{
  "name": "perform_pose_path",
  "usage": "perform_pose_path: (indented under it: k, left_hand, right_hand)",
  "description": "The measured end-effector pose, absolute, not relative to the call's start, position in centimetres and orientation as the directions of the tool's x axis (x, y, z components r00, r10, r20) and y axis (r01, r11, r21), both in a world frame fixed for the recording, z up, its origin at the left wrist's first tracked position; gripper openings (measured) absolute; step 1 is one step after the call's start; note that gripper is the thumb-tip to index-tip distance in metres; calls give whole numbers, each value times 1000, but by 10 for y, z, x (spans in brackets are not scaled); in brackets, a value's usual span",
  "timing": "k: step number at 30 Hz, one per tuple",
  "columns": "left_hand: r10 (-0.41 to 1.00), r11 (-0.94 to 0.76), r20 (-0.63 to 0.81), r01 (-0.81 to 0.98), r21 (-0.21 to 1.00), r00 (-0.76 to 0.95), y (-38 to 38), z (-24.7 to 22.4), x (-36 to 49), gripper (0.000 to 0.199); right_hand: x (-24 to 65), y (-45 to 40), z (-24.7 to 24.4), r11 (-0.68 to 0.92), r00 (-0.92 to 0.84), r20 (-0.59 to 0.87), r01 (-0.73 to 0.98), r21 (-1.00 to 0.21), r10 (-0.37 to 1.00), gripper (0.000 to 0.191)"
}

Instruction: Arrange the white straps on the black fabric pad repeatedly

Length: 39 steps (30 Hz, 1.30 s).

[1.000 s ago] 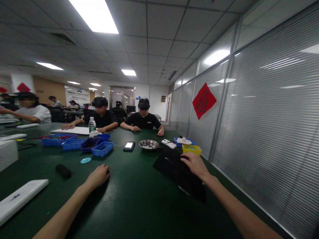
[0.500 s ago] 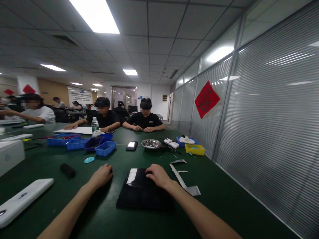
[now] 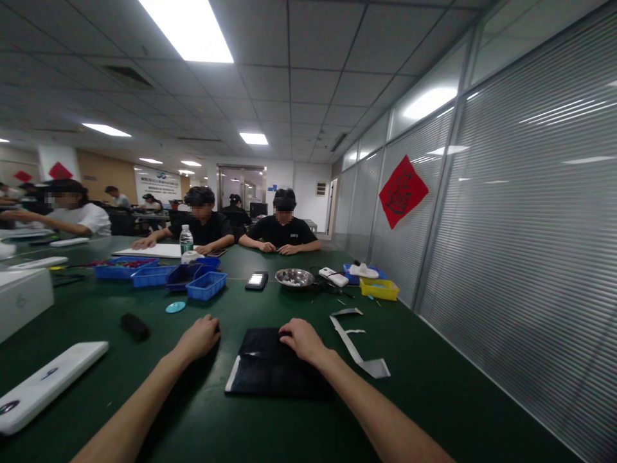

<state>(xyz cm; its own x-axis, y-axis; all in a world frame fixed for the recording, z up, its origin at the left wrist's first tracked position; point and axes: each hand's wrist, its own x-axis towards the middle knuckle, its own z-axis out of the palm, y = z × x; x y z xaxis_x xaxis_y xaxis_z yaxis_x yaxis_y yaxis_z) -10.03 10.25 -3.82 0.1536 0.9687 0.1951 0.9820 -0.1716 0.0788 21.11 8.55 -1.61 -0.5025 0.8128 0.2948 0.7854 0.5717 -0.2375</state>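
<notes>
A flat, glossy black rectangular panel (image 3: 263, 373) lies on the green table in front of me. A crease or reflection line crosses it, and a pale strip shows along its left edge. My right hand (image 3: 301, 337) rests over its far right part, with curled fingers pressed on the far edge. My left hand (image 3: 200, 337) is left of the panel, apart from it, low over the table with its fingers curled together. Whatever may be inside those fingers is hidden. A white-and-grey bent strip (image 3: 349, 344) lies to the right of the panel.
Left are a white device (image 3: 53, 382), a small black block (image 3: 135, 326) and a white box (image 3: 24, 302). Beyond my hands stand a light-blue disc (image 3: 175, 307), blue trays (image 3: 207, 287), a phone (image 3: 256, 280), a metal bowl (image 3: 295, 287) and a yellow tray (image 3: 379, 289). People sit across.
The bright reflection on the panel's upper left is gone; a crease line and pale left edge now show. Its near edge appears slightly farther away. Both hands have hardly moved.
</notes>
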Motion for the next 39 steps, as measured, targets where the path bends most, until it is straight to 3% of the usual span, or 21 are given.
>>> perform_pose_path:
  k: [14,18,23,32,39]
  left_hand:
    - [966,-180,203,980,83,160,104,-40,-102,27]
    - [964,-179,217,979,101,154,104,-41,-102,27]
    - [968,-163,213,980,117,135,106,-43,-102,25]
    - [964,-184,213,978,99,159,111,-48,-106,26]
    - [969,-181,191,977,112,157,111,-46,-107,25]
  right_hand:
    - [232,53,0,543,-427,373,782,-305,824,36]
    - [276,32,2,474,-324,429,824,-310,843,24]
    - [317,23,-7,343,-187,392,859,-380,901,26]
    - [247,38,12,561,-457,349,768,-310,818,33]
    - [237,44,24,515,-417,336,805,-294,844,31]
